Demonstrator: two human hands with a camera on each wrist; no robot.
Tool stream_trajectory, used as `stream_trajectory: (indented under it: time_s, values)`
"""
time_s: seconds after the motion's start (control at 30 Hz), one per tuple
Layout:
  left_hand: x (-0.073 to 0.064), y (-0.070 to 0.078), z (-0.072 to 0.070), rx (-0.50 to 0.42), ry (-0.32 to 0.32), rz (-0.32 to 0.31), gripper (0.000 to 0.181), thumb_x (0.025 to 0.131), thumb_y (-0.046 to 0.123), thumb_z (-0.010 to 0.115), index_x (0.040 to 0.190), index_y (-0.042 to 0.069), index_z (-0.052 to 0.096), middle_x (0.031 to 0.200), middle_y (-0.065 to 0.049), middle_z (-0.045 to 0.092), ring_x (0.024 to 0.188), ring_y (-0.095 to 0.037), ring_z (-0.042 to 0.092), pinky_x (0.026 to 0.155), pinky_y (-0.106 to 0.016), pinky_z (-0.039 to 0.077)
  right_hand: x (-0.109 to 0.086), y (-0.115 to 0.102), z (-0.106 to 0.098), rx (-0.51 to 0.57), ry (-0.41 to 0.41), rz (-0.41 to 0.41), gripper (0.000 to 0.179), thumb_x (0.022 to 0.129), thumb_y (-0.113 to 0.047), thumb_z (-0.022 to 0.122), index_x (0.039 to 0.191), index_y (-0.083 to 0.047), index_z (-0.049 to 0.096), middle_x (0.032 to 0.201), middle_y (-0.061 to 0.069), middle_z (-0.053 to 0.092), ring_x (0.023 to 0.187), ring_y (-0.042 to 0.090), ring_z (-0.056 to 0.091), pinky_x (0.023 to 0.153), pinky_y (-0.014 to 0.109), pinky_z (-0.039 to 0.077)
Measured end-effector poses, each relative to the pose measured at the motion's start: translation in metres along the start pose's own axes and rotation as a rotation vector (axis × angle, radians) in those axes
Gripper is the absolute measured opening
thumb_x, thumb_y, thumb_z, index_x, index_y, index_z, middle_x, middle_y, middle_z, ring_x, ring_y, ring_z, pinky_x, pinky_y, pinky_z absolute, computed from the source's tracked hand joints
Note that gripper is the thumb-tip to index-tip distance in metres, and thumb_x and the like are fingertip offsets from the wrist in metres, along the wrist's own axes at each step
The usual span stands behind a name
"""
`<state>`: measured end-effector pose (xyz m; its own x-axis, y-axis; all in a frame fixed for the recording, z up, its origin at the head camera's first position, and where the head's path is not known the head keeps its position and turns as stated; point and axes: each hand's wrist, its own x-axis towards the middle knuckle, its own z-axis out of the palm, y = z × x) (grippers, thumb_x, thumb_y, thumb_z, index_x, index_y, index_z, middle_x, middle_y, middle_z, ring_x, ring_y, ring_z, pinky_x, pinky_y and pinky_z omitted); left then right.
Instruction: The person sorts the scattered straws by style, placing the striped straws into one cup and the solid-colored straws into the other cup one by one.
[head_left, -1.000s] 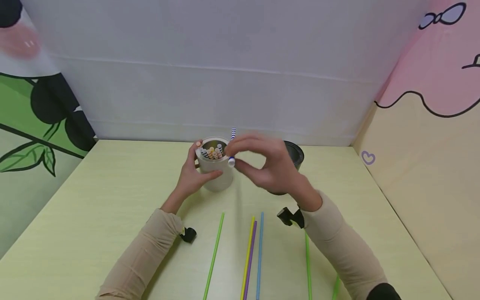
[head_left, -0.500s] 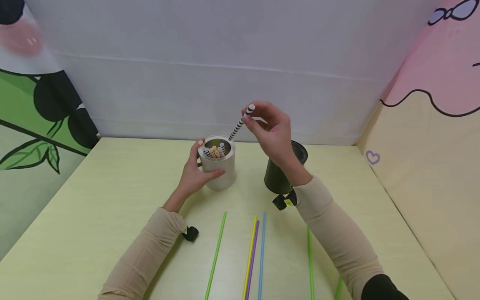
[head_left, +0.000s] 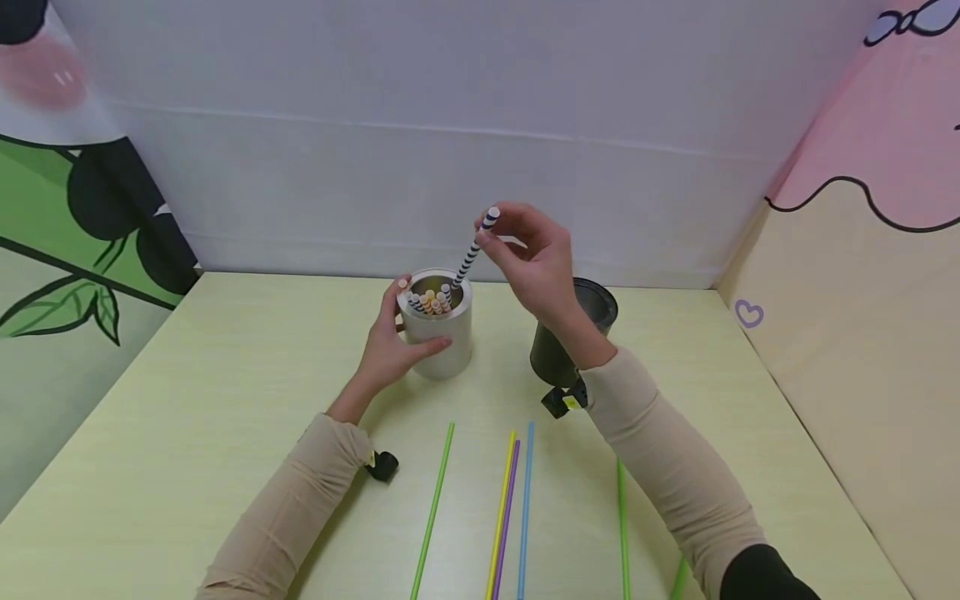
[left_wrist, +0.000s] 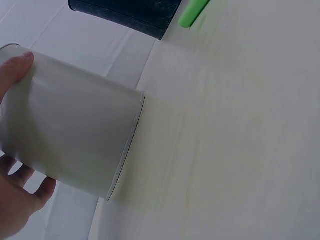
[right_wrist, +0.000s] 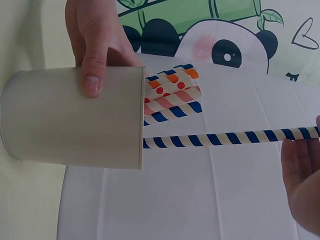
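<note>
On the table stands a white cylindrical container (head_left: 444, 350), its mouth facing up. My left hand (head_left: 386, 346) grips it round the side, thumb across the front. Several patterned paper straws (head_left: 431, 303) stick up inside it, striped and dotted in the right wrist view. Above the container's right side, my right hand (head_left: 536, 262) pinches a blue-and-white striped paper straw (right_wrist: 230, 139) near its upper end. That straw leans, and its lower end is hidden inside the container's mouth. In the left wrist view only the container's side (left_wrist: 75, 125) shows, with left fingers around it.
A black cup (head_left: 551, 360) stands to the right, partly behind my right wrist. Nearer on the table lie long thin sticks: green (head_left: 432, 512), yellow (head_left: 501, 517), purple (head_left: 507, 517) and blue (head_left: 526, 512), with more green (head_left: 623, 525) at right. A white sheet (head_left: 450, 200) hangs behind.
My right hand has risen with the striped straw, turned it upright-leaning, and shifted slightly left. The straw's lower end has gone inside the container's mouth. My left hand keeps its grip.
</note>
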<state>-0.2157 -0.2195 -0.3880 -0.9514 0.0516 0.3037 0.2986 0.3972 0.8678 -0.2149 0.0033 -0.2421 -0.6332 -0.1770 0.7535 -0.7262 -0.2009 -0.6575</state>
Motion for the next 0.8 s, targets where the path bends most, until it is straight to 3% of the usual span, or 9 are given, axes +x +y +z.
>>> stream_trajectory:
  time_s: [0.17, 0.43, 0.67, 0.8]
  values:
    - [-0.001, 0.001, 0.000, -0.002, 0.003, 0.000, 0.104, 0.071, 0.034, 0.086, 0.150, 0.034, 0.018, 0.141, -0.005, 0.044, 0.130, -0.024, 0.039, 0.102, -0.052, 0.039, -0.004, 0.008, 0.004, -0.025, -0.026, 0.036, 0.018, 0.087, 0.007, 0.064, 0.105, 0.010, 0.062, 0.095, 0.000, 0.067, 0.088, 0.018, 0.064, 0.075, 0.029, 0.056]
    - [-0.001, 0.001, -0.001, 0.001, 0.005, 0.014, 0.104, 0.071, 0.034, 0.086, 0.150, 0.033, 0.018, 0.140, -0.005, 0.044, 0.129, -0.023, 0.040, 0.101, -0.051, 0.040, -0.012, 0.026, 0.012, -0.100, -0.051, 0.139, 0.021, 0.087, 0.005, 0.065, 0.108, 0.008, 0.064, 0.101, 0.023, 0.066, 0.089, 0.015, 0.063, 0.075, 0.029, 0.056]
    - [0.000, 0.001, -0.001, -0.011, 0.011, 0.020, 0.103, 0.071, 0.033, 0.086, 0.149, 0.033, 0.020, 0.140, -0.005, 0.045, 0.128, -0.022, 0.041, 0.101, -0.050, 0.040, -0.017, 0.042, 0.018, -0.173, -0.066, 0.211, 0.022, 0.087, -0.001, 0.068, 0.108, 0.005, 0.066, 0.101, 0.019, 0.068, 0.091, 0.017, 0.065, 0.082, 0.041, 0.056]
    - [-0.001, 0.000, 0.000, -0.018, 0.002, 0.022, 0.103, 0.071, 0.034, 0.086, 0.149, 0.032, 0.020, 0.140, -0.005, 0.044, 0.128, -0.022, 0.041, 0.101, -0.050, 0.040, -0.023, 0.053, 0.018, -0.221, -0.084, 0.245, 0.022, 0.088, -0.007, 0.069, 0.108, 0.001, 0.068, 0.100, 0.015, 0.069, 0.093, 0.020, 0.066, 0.082, 0.040, 0.056]
